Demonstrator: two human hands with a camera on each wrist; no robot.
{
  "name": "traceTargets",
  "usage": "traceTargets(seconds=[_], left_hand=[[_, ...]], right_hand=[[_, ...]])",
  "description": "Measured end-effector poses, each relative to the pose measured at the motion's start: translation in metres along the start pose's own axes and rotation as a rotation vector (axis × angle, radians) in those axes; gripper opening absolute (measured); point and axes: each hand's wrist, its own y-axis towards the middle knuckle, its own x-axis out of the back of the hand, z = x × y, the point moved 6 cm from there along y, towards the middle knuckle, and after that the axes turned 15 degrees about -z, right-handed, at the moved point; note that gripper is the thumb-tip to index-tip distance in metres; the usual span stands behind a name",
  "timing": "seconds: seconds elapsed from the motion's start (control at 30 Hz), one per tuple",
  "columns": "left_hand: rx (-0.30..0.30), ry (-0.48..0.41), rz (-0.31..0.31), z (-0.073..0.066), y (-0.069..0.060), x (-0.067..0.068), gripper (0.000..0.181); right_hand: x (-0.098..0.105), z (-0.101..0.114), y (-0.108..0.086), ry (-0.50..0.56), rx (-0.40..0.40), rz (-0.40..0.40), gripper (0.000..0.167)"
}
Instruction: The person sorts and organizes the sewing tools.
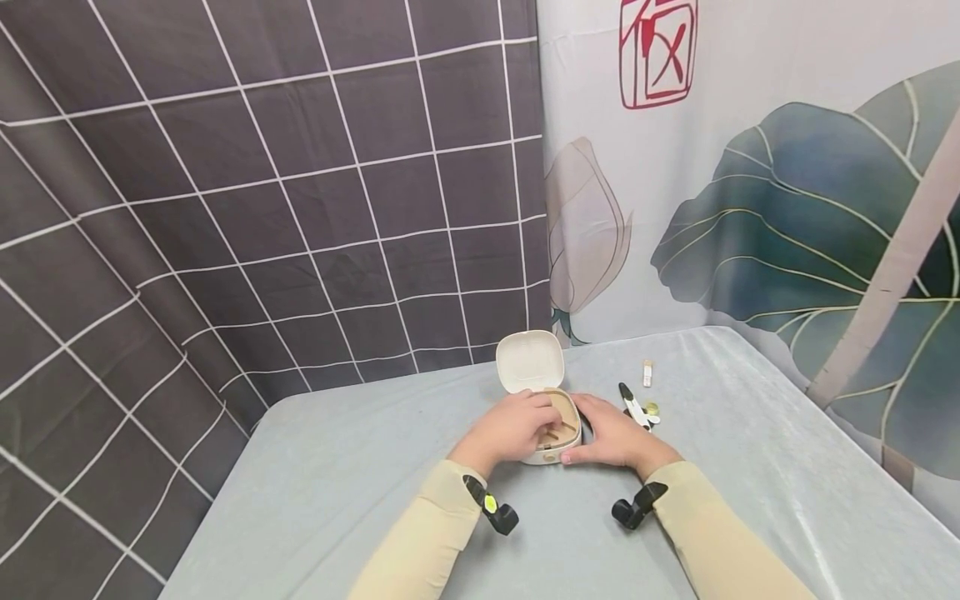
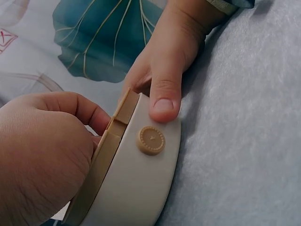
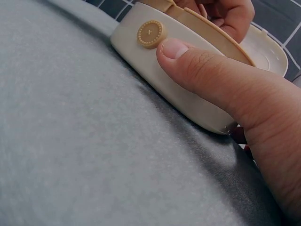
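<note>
A small cream box (image 1: 549,456) with a tan inner tray (image 1: 567,408) stands on the cloth, its lid (image 1: 529,361) raised at the back. My left hand (image 1: 513,427) reaches over the tray from the left with its fingers bent down inside; whether they pinch anything is hidden. Around the box's right side my right hand (image 1: 617,435) grips it, the thumb lying on the front wall beside a round tan button (image 2: 151,140). The right wrist view shows that thumb against the cream wall (image 3: 188,101) and part of the left hand (image 3: 233,16) over the tray.
Right of the box lie a black-and-white tool (image 1: 634,407), a small greenish-gold round item (image 1: 652,409) and, farther back, a small white-and-tan piece (image 1: 647,373). A pale cloth (image 1: 337,483) covers the table; a dark grid curtain (image 1: 337,208) and a leaf-printed curtain (image 1: 810,208) hang behind.
</note>
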Motion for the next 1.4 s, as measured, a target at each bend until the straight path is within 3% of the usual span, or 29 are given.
traceTargets(seconds=[0.3, 0.77, 0.87, 1.0, 1.13, 1.23, 1.3, 1.4], left_hand=[[0.006, 0.01, -0.006, 0.0, -0.001, -0.008, 0.012], [0.07, -0.073, -0.091, 0.004, -0.01, -0.011, 0.013], [0.136, -0.133, -0.113, 0.006, -0.015, -0.009, 0.014], [0.309, -0.216, -0.187, 0.015, -0.03, -0.008, 0.02], [0.536, -0.283, -0.249, 0.03, -0.049, -0.01, 0.058], [0.664, -0.32, -0.218, 0.039, -0.062, -0.017, 0.086], [0.699, -0.329, -0.17, 0.042, -0.068, -0.025, 0.1], [0.685, -0.33, -0.126, 0.042, -0.072, -0.033, 0.112]], right_hand=[[0.001, 0.004, 0.0, 0.009, 0.006, -0.005, 0.105], [0.0, 0.005, 0.001, 0.013, 0.013, 0.002, 0.104], [-0.001, 0.006, 0.001, 0.014, 0.008, 0.004, 0.104], [-0.003, 0.005, 0.0, -0.005, 0.003, 0.013, 0.104], [-0.002, 0.003, 0.001, -0.006, 0.009, 0.002, 0.102], [0.0, 0.002, 0.001, -0.002, 0.013, -0.008, 0.101], [0.0, 0.001, 0.0, -0.006, 0.018, -0.01, 0.101], [-0.001, 0.0, 0.0, -0.012, 0.021, -0.008, 0.102]])
